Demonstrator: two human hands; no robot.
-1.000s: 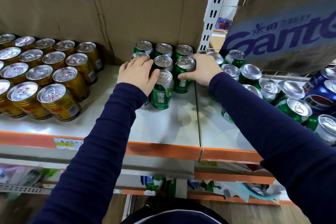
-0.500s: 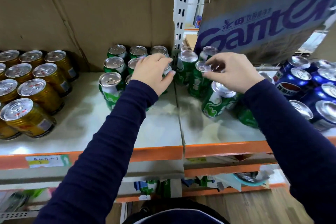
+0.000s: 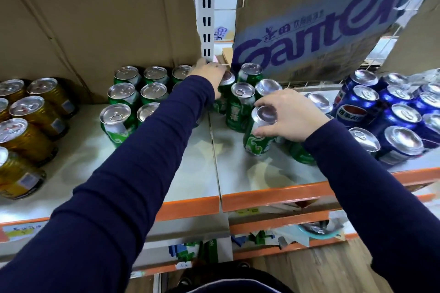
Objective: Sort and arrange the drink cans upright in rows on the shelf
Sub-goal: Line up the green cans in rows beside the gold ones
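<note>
Tilted green can, white swirls, silver lid, gripped near its top by right hand. At a rear can, left hand; grip impossible to tell.

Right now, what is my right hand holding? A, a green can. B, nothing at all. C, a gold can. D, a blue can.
A: the right hand has its fingers curled round the top of a green can, while the blue cans stand further right, untouched.
</note>
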